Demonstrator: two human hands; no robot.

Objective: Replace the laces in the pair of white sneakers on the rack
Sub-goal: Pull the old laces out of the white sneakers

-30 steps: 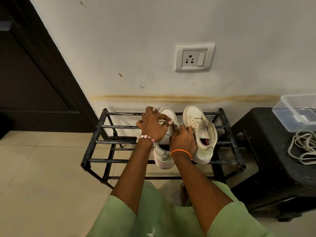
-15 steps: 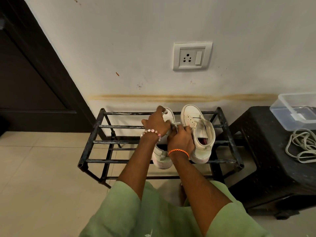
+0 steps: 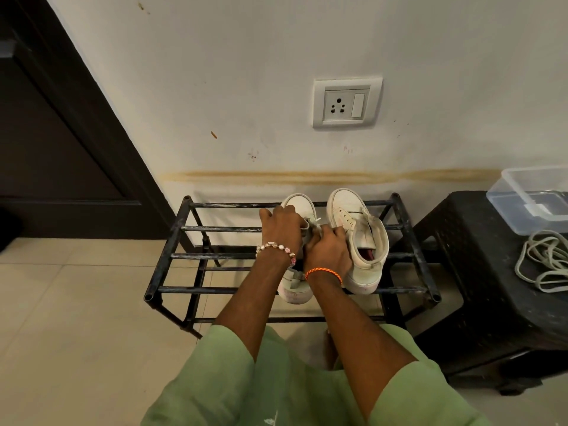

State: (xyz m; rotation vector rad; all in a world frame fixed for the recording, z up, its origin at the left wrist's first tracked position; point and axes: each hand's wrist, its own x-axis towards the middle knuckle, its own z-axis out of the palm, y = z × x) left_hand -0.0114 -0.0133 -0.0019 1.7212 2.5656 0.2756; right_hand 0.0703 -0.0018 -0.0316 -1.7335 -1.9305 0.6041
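The black metal-bar shoe rack (image 3: 196,256) stands against the scuffed white wall. Right of the rack sits a dark textured plastic stool (image 3: 479,272) carrying a clear plastic box (image 3: 528,198) and a loose coil of pale grey laces (image 3: 544,262). On the rack's top bars rest two white leather sneakers, toes to the wall: the right sneaker (image 3: 362,241) unlaced, the left sneaker (image 3: 296,207) under both hands. The left hand (image 3: 281,229) and right hand (image 3: 329,250) curl together, pinching its white lace (image 3: 315,224).

Two white sneakers (image 3: 358,241) are stood side by side, toes to wall, on black rack (image 3: 172,256); left one partly hidden.
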